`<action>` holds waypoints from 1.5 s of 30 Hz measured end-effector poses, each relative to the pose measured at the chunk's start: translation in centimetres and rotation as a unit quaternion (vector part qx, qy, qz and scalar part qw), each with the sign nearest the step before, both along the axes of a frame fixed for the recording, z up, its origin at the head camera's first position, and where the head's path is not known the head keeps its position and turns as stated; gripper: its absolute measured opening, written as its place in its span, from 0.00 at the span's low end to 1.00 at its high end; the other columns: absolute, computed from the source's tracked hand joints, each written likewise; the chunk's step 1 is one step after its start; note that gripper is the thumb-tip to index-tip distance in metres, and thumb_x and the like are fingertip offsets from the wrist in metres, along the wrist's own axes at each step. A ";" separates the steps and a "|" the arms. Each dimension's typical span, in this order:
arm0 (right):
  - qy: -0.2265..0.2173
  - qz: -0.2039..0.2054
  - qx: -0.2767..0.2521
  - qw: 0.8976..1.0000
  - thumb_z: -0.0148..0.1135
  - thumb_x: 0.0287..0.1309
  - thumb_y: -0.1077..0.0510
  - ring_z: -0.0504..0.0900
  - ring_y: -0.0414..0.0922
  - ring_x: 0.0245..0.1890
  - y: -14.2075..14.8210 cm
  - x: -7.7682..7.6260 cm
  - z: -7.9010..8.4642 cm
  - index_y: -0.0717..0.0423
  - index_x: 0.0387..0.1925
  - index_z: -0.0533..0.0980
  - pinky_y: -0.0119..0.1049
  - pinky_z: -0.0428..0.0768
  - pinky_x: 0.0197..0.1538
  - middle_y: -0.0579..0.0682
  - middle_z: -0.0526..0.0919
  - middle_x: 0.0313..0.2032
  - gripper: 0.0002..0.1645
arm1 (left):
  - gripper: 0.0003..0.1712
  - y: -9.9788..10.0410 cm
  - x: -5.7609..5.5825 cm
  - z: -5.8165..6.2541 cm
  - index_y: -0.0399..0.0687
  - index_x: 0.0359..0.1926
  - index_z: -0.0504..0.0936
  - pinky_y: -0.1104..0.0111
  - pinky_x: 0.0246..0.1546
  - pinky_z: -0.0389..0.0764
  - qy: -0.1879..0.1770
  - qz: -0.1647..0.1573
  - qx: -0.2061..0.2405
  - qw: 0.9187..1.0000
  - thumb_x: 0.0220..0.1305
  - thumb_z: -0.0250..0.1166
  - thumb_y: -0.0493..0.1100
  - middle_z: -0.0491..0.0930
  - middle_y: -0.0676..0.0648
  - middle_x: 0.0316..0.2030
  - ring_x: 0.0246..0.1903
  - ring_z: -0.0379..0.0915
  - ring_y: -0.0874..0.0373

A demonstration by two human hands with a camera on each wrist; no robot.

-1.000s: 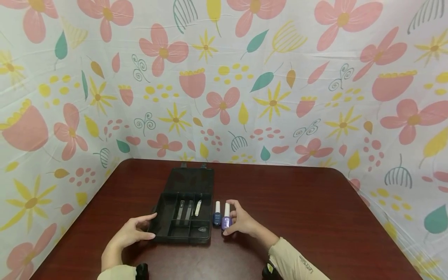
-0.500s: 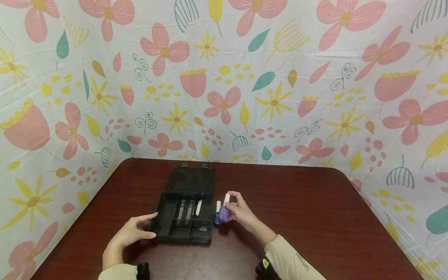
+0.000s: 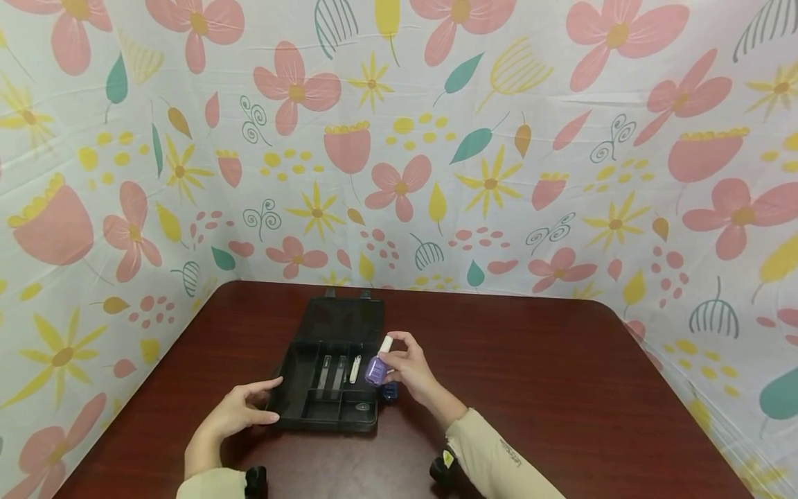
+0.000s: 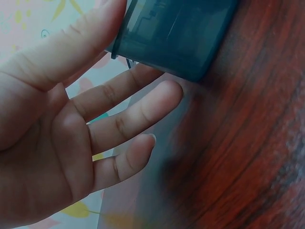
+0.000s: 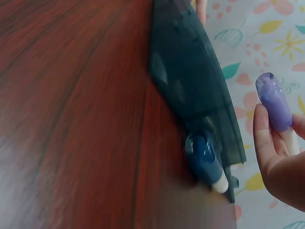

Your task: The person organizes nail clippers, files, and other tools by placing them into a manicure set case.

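Note:
Between its thumb and fingers my right hand [image 3: 411,367] pinches a purple nail polish bottle [image 3: 376,371] with a white cap. The bottle tilts in the air beside the right edge of the black compartment box [image 3: 293,388], whose lid lies open behind it. In the right wrist view a dark blue nail polish bottle [image 5: 202,155] stands on the table next to the box; in the head view my right hand partly hides it. Spread at the box's left side is my left hand [image 3: 233,416], its thumb and index finger touching the wall and the other fingers loosely extended.
Inside the box lie two slim clear-grey strips [image 3: 332,374], a nail clipper [image 3: 355,369] and a small oval item [image 3: 363,407] in a front compartment. All stands on a dark red wooden table [image 3: 530,388] with a floral curtain [image 3: 436,208] behind and beside it.
My right hand has lifted the purple nail polish bottle off the table and carried it left, tilting it, to the box's right edge. The left hand stays at the box.

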State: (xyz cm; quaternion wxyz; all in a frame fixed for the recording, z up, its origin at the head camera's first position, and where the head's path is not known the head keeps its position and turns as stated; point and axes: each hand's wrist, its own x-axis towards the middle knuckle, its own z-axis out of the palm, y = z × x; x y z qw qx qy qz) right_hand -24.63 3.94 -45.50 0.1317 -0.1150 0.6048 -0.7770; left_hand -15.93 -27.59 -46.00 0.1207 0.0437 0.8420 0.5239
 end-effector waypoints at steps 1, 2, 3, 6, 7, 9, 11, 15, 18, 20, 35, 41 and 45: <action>0.000 -0.001 -0.004 1.000 0.54 0.53 0.73 0.77 0.42 0.19 -0.3 -0.1 0.1 0.66 0.54 0.56 0.35 0.75 0.23 0.53 0.78 0.25 0.27 | 0.41 0.0 0.0 0.0 0.35 0.62 0.63 0.57 0.36 0.74 0.001 0.000 -0.002 1.000 0.47 0.70 0.41 0.65 0.26 0.51 0.50 0.62 0.35; 0.000 -0.002 -0.007 1.000 0.54 0.52 0.73 0.77 0.42 0.19 -0.6 -0.2 0.1 0.65 0.53 0.57 0.36 0.75 0.23 0.53 0.78 0.25 0.27 | 0.41 0.0 0.0 0.0 0.35 0.62 0.63 0.57 0.35 0.74 0.002 0.000 -0.002 1.000 0.47 0.70 0.41 0.65 0.26 0.51 0.50 0.62 0.34; 0.002 -0.003 -0.009 1.000 0.54 0.52 0.73 0.77 0.43 0.20 -0.9 -0.2 0.2 0.65 0.53 0.58 0.36 0.76 0.23 0.53 0.78 0.26 0.26 | 0.41 -0.1 0.0 0.0 0.35 0.62 0.63 0.57 0.35 0.74 0.001 0.001 -0.003 1.000 0.47 0.70 0.41 0.65 0.26 0.51 0.50 0.62 0.34; 0.003 -0.003 -0.017 1.000 0.54 0.52 0.73 0.78 0.43 0.20 -1.6 -0.5 0.4 0.66 0.53 0.58 0.37 0.76 0.24 0.53 0.78 0.26 0.26 | 0.41 -0.1 0.0 0.1 0.35 0.61 0.63 0.57 0.37 0.74 0.004 0.002 -0.007 1.000 0.47 0.70 0.40 0.66 0.26 0.50 0.50 0.62 0.35; 0.004 -0.004 -0.017 1.000 0.54 0.53 0.73 0.78 0.43 0.20 -1.9 -0.5 0.5 0.66 0.53 0.57 0.37 0.77 0.24 0.53 0.78 0.26 0.26 | 0.41 -0.2 0.0 0.1 0.35 0.61 0.63 0.57 0.37 0.74 0.005 0.002 -0.009 1.000 0.47 0.70 0.40 0.66 0.26 0.50 0.50 0.62 0.35; 0.003 -0.007 -0.015 1.000 0.54 0.53 0.72 0.78 0.42 0.20 -2.5 -0.7 0.6 0.68 0.53 0.57 0.37 0.77 0.24 0.53 0.78 0.26 0.26 | 0.41 -0.2 0.0 0.1 0.35 0.61 0.64 0.57 0.37 0.74 0.007 0.003 -0.013 1.000 0.47 0.70 0.40 0.67 0.27 0.50 0.50 0.63 0.35; 0.002 -0.014 -0.009 1.000 0.55 0.53 0.72 0.78 0.42 0.20 -3.0 -0.9 0.7 0.68 0.52 0.58 0.39 0.78 0.25 0.53 0.78 0.26 0.25 | 0.41 -0.3 0.1 0.1 0.34 0.61 0.63 0.57 0.37 0.74 0.008 0.002 -0.013 1.000 0.47 0.70 0.40 0.67 0.27 0.49 0.49 0.64 0.36; 0.004 -0.034 0.007 0.999 0.56 0.53 0.71 0.78 0.42 0.19 -4.3 -1.2 0.8 0.69 0.49 0.60 0.47 0.77 0.30 0.56 0.79 0.27 0.22 | 0.41 -0.3 0.1 0.0 0.34 0.61 0.63 0.58 0.35 0.74 0.008 0.004 -0.011 1.000 0.47 0.70 0.41 0.68 0.27 0.48 0.47 0.67 0.38; 0.017 -0.052 0.016 0.998 0.56 0.53 0.71 0.78 0.42 0.19 -5.3 -1.5 0.9 0.69 0.47 0.62 0.50 0.76 0.32 0.59 0.79 0.27 0.20 | 0.41 -0.3 0.1 0.1 0.34 0.61 0.64 0.59 0.34 0.74 0.019 0.001 -0.010 1.000 0.46 0.70 0.42 0.70 0.30 0.46 0.45 0.68 0.39; 0.026 -0.060 0.023 0.998 0.55 0.54 0.72 0.77 0.42 0.19 -5.9 -1.7 1.0 0.69 0.46 0.62 0.51 0.76 0.33 0.61 0.79 0.27 0.18 | 0.42 -0.2 0.1 0.2 0.33 0.61 0.64 0.59 0.34 0.74 0.024 -0.004 -0.008 1.000 0.46 0.71 0.42 0.70 0.30 0.45 0.45 0.68 0.39; 0.012 -0.082 -0.022 0.996 0.58 0.49 0.75 0.78 0.45 0.18 -10.0 -1.5 1.7 0.72 0.44 0.65 0.56 0.74 0.34 0.67 0.78 0.27 0.18 | 0.40 -0.2 -0.1 -0.1 0.34 0.60 0.65 0.61 0.31 0.74 0.026 0.005 -0.010 1.000 0.45 0.71 0.40 0.74 0.35 0.42 0.41 0.70 0.45; -0.001 -0.091 -0.051 0.995 0.57 0.47 0.78 0.80 0.54 0.20 -11.0 -0.8 1.9 0.74 0.40 0.64 0.57 0.73 0.33 0.67 0.77 0.25 0.17 | 0.40 -0.2 -0.1 -0.2 0.34 0.60 0.65 0.62 0.31 0.73 0.023 0.006 -0.008 1.000 0.46 0.70 0.39 0.74 0.36 0.41 0.40 0.70 0.46; 0.001 -0.105 -0.023 0.994 0.57 0.47 0.78 0.79 0.55 0.22 -11.5 0.0 2.6 0.76 0.39 0.66 0.56 0.73 0.34 0.68 0.77 0.26 0.16 | 0.39 0.1 -0.1 -0.2 0.34 0.60 0.66 0.61 0.32 0.73 0.022 0.009 -0.013 1.000 0.46 0.71 0.40 0.75 0.37 0.40 0.39 0.70 0.47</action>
